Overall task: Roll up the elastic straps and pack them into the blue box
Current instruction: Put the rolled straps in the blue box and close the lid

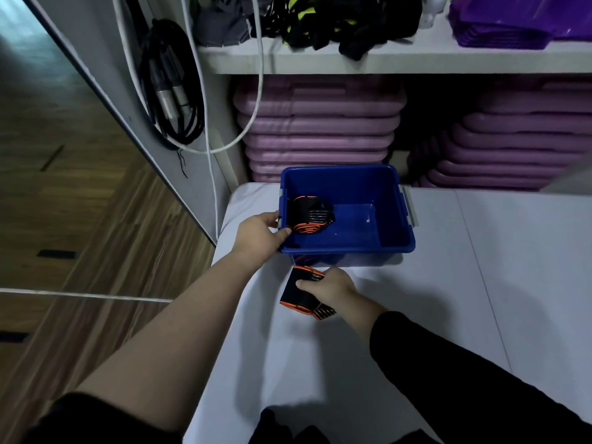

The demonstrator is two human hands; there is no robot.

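A blue box (397,219) stands on the white table (448,315), near its far left corner. Inside it, against the left wall, lies a rolled black and orange strap (309,216). My left hand (261,233) grips the box's left rim, fingers hooked over the edge right beside that roll. In front of the box, a second black and orange strap (296,293) lies on the table. My right hand (330,286) rests on top of it with fingers curled over its near end.
Purple mats (317,129) are stacked behind the box under a white shelf (384,60) that holds dark straps and purple trays. Cables (173,91) hang on the left panel. The table's left edge drops to a wooden floor. A dark item lies at the table's near edge (288,427).
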